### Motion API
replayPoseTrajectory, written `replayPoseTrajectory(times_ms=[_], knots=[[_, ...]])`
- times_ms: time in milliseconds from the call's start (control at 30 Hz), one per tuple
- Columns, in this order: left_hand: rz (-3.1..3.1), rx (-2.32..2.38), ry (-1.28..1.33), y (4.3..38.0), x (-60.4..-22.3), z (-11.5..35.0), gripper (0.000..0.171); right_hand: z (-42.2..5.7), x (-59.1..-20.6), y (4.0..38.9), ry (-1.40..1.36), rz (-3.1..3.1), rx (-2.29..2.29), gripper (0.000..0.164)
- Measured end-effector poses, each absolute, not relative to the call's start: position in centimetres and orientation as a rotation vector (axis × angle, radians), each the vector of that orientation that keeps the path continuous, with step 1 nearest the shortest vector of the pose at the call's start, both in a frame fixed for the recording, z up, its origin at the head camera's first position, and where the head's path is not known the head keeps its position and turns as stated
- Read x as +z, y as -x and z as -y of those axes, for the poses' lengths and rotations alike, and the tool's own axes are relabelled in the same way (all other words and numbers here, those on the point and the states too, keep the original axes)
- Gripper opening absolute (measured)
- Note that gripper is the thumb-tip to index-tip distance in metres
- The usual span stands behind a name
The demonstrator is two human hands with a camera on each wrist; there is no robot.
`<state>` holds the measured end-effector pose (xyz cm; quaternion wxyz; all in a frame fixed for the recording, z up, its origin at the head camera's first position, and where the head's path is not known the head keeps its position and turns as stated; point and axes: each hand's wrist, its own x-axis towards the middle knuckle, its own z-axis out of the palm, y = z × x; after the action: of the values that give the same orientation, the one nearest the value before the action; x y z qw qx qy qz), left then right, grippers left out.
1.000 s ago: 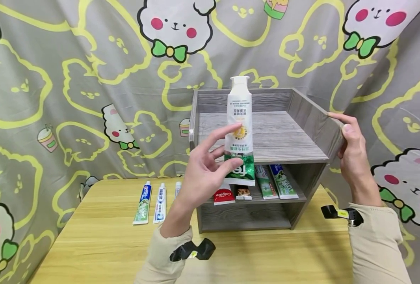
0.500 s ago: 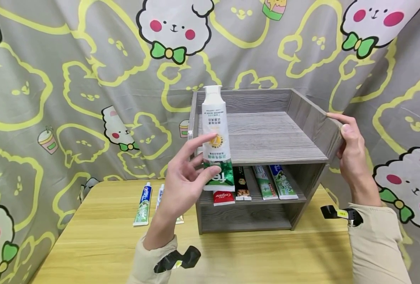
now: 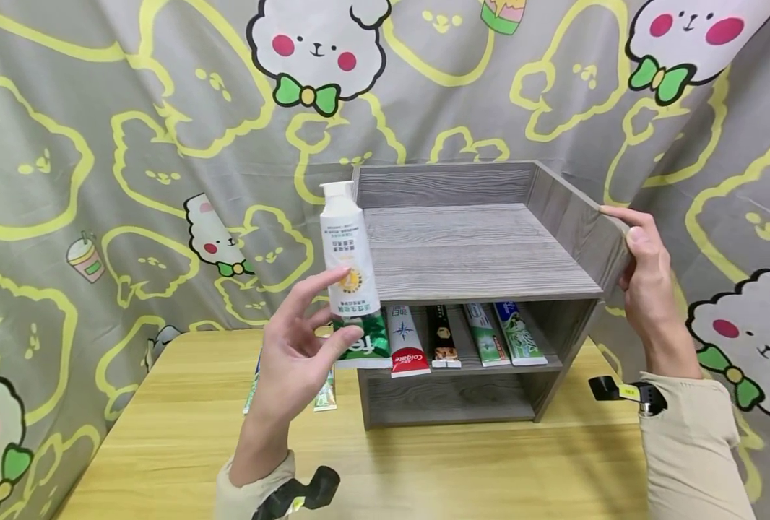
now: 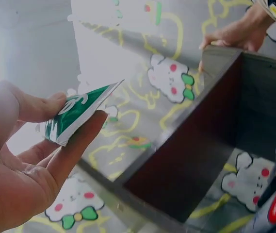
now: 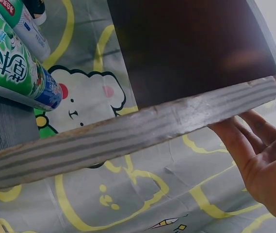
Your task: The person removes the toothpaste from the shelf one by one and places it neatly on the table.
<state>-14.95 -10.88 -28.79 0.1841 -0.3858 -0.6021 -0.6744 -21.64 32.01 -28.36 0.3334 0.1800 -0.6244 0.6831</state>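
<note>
My left hand (image 3: 294,361) pinches a white-and-green toothpaste tube (image 3: 349,253) by its green end, thumb in front, with the white cap up. It is in front of the left side of a grey wooden shelf unit (image 3: 463,253). In the left wrist view the tube's flat green end (image 4: 74,109) shows between thumb and fingers. My right hand (image 3: 648,271) grips the top edge of the unit's right side panel; the right wrist view shows its fingers at the panel (image 5: 142,119). On the middle shelf lie a red-ended Colgate tube (image 3: 409,354), a black tube (image 3: 443,336) and others.
More toothpaste tubes lie on the wooden table (image 3: 164,448) left of the unit, partly hidden behind my left hand; one tube (image 3: 325,396) shows its end. A patterned curtain (image 3: 164,130) hangs behind the table. The unit's lower compartment (image 3: 450,401) faces me.
My left hand has carried the white-and-green toothpaste tube to the left and slightly down, uncovering the Colgate tube and the black tube. My right hand stays on the side panel.
</note>
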Motion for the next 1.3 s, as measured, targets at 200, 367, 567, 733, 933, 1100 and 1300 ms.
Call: replayPoseTrajectory(times_ms=[200,367,567,733,933,1100,1300], knots=[[1.678,-1.873,1.103,14.9,-30.4,13.0,0.062,-32.0,-28.4,21.6,-0.457,1.638,1.787,0.046],[1.684,-1.855,1.077,14.8,-31.8,14.6,0.061,-32.3,-28.4,21.7,-0.477,1.650,1.781,0.045],[1.771,-1.863,0.931,14.8,-33.5,16.0,0.065,-32.8,-28.0,21.7,-0.511,1.698,1.786,0.042],[1.779,-1.902,0.884,14.8,-34.4,17.1,0.065,-33.1,-27.7,21.7,-0.581,1.727,1.814,0.040],[1.774,-1.905,0.883,15.3,-35.1,18.5,0.066,-33.2,-27.2,21.4,-0.586,1.736,1.865,0.039],[1.758,-1.924,0.877,15.8,-35.5,19.7,0.067,-33.2,-26.7,21.1,-0.557,1.769,1.891,0.036],[1.817,-1.889,0.788,16.2,-35.9,21.4,0.066,-33.2,-26.2,21.2,-0.538,1.806,1.886,0.030]])
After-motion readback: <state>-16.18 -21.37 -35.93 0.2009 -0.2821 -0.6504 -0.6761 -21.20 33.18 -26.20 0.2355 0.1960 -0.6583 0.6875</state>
